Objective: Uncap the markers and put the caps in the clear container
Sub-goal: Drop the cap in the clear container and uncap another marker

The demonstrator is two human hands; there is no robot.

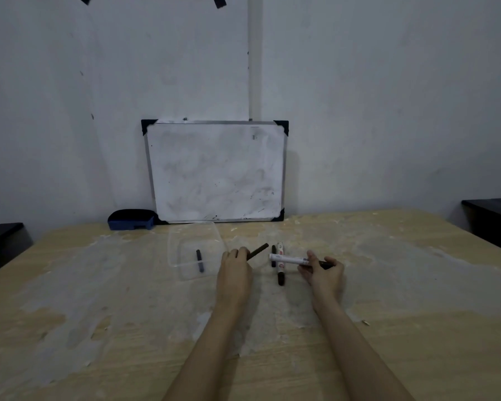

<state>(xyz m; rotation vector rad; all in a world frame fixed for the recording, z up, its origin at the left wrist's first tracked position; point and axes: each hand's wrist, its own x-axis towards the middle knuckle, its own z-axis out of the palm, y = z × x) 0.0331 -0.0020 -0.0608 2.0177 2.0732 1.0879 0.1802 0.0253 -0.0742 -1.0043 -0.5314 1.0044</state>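
One cap [200,260] lies in the clear container [176,251]. Left hand [235,269] grips a dark cap [258,250]; right hand [324,270] pinches a white marker [288,259]. Label unreadable.

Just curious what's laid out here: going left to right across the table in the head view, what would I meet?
Blue eraser → clear container with a cap inside → left hand holding a dark cap → marker on the table → right hand.
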